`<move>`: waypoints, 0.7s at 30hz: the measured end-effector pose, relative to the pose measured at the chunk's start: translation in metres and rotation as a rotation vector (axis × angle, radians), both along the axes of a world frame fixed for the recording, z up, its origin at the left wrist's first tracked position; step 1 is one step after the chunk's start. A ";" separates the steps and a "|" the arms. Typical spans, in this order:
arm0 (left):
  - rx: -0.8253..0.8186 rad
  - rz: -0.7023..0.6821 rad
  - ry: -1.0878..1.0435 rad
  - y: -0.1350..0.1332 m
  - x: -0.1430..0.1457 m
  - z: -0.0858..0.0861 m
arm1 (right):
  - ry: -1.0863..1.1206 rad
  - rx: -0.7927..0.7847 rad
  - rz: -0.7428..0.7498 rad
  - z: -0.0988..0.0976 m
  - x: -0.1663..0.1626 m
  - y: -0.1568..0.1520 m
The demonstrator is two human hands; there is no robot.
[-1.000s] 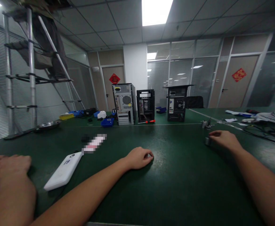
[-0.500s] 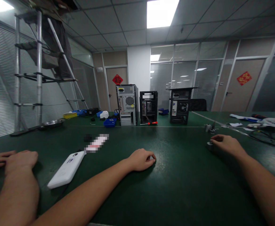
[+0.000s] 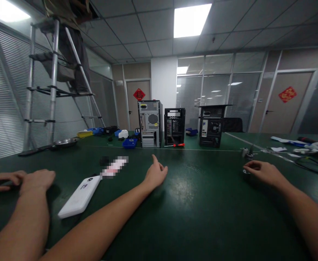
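Observation:
My left hand (image 3: pixel 155 173) is held over the green table (image 3: pixel 202 217) in the middle of the view. Its index finger is stretched out toward the computer towers, the thumb stands apart, and it holds nothing. On the right, my right hand (image 3: pixel 266 173) has thumb and fingers closed around a small round metal piece (image 3: pixel 246 172), dark below with a lighter top. My fingers partly hide it. Just beyond that hand stand several small metal parts (image 3: pixel 248 153).
Three computer cases (image 3: pixel 150 125) stand across the table, with a red-handled screwdriver (image 3: pixel 178 145) before them. A white device (image 3: pixel 80 197) lies left of my left arm. Another person's hands (image 3: pixel 37 180) rest farther left. Someone stands on a ladder (image 3: pixel 54 79). Cables (image 3: pixel 314 165) lie right.
My left hand has moved left and away from me, and its curled index finger has straightened. My right hand stays at the small metal piece. The view has shifted slightly.

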State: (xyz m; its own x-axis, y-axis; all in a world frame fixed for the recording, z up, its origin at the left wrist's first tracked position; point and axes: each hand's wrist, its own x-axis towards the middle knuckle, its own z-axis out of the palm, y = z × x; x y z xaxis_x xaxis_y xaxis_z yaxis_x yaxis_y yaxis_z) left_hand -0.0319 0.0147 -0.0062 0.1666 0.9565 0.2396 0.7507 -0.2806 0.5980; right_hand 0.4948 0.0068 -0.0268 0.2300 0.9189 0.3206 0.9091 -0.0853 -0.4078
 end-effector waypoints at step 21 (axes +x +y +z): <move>0.237 -0.402 0.556 -0.025 0.009 -0.003 | 0.004 0.012 -0.055 0.008 0.002 -0.005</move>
State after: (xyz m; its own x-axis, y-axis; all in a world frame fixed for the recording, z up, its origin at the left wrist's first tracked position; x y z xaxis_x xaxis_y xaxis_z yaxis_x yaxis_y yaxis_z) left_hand -0.0233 -0.0101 -0.0087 0.6521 0.7284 0.2103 0.7376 -0.6737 0.0463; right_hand 0.4969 0.0021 -0.0193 0.2818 0.9009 0.3301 0.9014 -0.1307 -0.4128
